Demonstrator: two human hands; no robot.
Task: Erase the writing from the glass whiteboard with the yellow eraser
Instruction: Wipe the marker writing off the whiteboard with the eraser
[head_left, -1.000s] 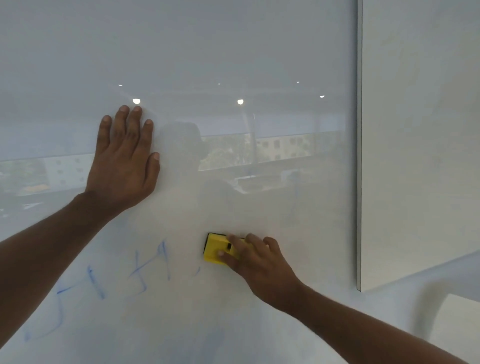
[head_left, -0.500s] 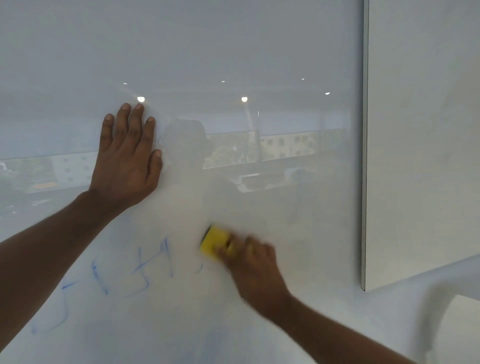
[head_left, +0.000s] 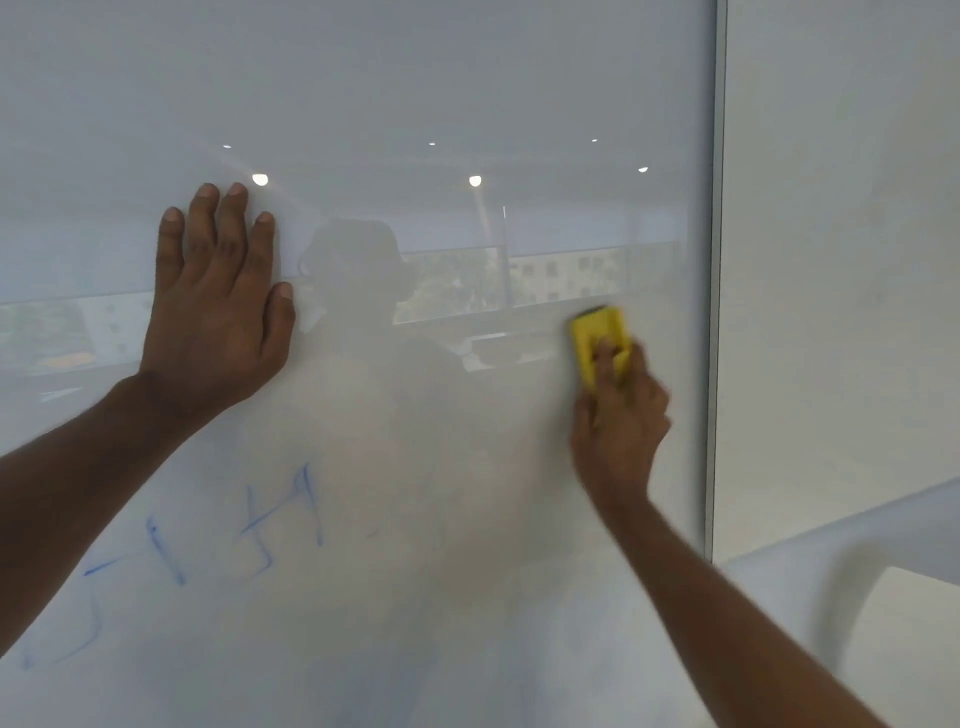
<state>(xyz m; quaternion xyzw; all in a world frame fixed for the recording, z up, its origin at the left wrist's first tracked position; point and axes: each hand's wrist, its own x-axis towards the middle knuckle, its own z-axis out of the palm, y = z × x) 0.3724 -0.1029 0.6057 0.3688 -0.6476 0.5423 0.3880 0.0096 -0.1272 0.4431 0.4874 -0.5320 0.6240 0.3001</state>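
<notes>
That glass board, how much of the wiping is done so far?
The middle and right of the glass whiteboard look wiped clean. In hand: the right hand presses the yellow eraser near the board's right edge, while the left hand lies flat on the glass. Left: blue writing at the lower left, faint and smeared but not erased.

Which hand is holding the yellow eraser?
The right hand grips the yellow eraser near the board's right edge; the left hand lies flat and empty on the glass.
</notes>
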